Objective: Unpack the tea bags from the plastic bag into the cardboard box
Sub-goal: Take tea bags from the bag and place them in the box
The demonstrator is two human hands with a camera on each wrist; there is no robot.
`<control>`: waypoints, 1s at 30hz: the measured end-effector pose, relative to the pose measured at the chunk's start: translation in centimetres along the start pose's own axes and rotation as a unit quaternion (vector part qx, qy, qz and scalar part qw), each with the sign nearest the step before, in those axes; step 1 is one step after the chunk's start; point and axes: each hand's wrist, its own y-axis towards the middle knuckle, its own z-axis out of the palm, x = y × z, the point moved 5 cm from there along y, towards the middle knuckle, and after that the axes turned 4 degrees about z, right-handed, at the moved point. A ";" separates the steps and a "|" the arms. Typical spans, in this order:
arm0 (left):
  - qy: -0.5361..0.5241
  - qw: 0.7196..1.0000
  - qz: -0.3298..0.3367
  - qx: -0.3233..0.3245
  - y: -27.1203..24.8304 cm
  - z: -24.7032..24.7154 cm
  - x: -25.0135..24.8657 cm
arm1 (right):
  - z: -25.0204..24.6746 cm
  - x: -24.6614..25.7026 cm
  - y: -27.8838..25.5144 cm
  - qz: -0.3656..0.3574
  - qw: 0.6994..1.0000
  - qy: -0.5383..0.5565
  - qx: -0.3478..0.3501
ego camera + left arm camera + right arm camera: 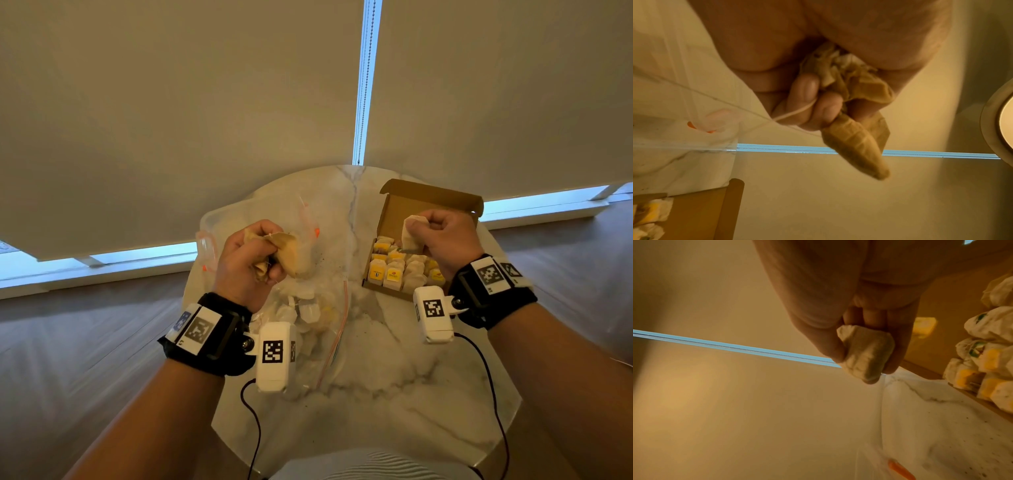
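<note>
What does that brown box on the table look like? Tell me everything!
The cardboard box is plain brown and shallow, with its hinged lid standing open at the back. It sits on the white marble table, on the right side. Inside, tea bags with yellow tags are packed in rows, filling the near part. The right hand hovers above it, gripping another white tea bag.

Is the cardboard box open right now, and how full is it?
Open: the cardboard box has its lid tipped back. Tea bags fill the near part; the far end looks bare.
</note>
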 end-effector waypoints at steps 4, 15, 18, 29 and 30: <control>0.009 1.000 -0.013 -0.025 0.2 -0.5 0.4 | -0.1 0.0 -0.1 -0.017 1.000 -0.020 0.008; 0.175 0.979 0.046 -0.091 0.2 -0.9 0.2 | 0.8 1.7 -1.1 -0.048 0.997 -0.019 0.050; 0.194 0.977 0.061 -0.069 0.1 -0.4 -0.1 | 1.4 2.3 -2.0 -0.047 0.996 0.002 0.074; 0.402 0.904 0.144 0.012 1.0 2.1 -1.2 | 4.9 4.9 -5.8 -0.110 0.968 0.053 0.220; 0.415 0.895 0.162 0.027 1.2 2.3 -1.5 | 5.2 5.0 -5.8 -0.119 0.965 0.049 0.229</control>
